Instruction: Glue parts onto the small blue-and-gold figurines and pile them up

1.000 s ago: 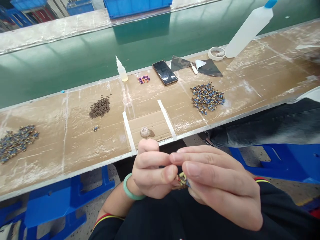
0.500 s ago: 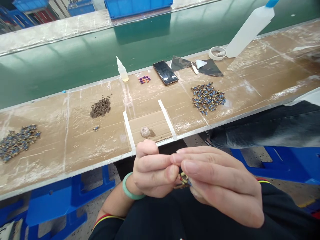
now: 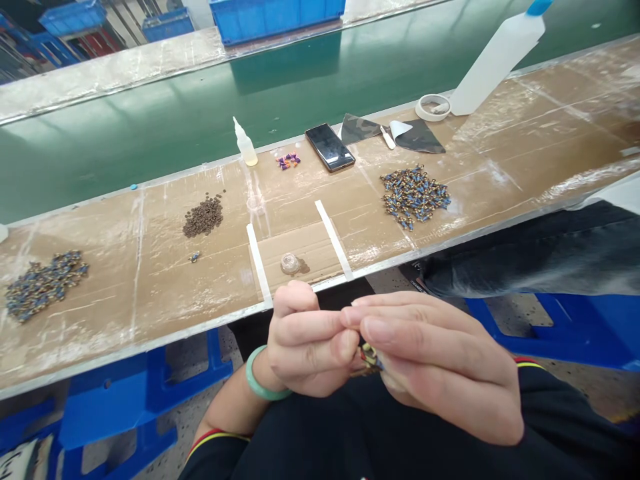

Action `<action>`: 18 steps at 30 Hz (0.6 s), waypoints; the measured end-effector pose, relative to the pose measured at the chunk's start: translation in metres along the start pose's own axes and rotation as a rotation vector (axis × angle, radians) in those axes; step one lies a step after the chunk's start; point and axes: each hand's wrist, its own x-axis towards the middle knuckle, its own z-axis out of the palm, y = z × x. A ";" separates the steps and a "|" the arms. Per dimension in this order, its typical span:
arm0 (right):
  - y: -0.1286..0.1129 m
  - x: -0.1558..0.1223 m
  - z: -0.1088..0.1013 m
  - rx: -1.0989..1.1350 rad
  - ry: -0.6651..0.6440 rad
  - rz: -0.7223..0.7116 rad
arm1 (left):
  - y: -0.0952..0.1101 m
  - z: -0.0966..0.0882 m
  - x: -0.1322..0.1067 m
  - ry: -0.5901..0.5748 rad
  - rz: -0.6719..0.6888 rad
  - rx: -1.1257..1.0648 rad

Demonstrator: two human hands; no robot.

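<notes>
While I steer from afar through the head view, I have both hands brought together in front of the dark shirt [image 3: 360,433], just off the near edge of the bench [image 3: 165,280]. My left hand [image 3: 310,343] is pinching at one side of a small painted piece [image 3: 369,359], and my right hand [image 3: 445,363] is closed around the other, its straight fingers lying over the top. I'd judge the step in hand to be close fingertip work on this piece, done in the air; the next move calls for a steady pinch and slight, gentle pressure, as something this little could slip or twist. Only a patch of yellow, red and blue shows between the thumbs, seeming to run roughly crosswise from one hand to the other. Which way it points, and its true long axis, I cannot tell, because fingers hide both ends.
</notes>
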 end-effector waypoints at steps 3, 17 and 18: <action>0.003 -0.007 -0.002 -0.020 0.005 -0.013 | 0.001 0.000 0.002 -0.017 0.003 -0.009; 0.009 -0.013 -0.004 -0.405 0.084 -0.197 | 0.006 0.003 0.007 -0.041 0.002 0.026; 0.009 -0.014 -0.005 -0.336 0.101 -0.115 | 0.006 0.003 0.007 -0.046 0.002 0.026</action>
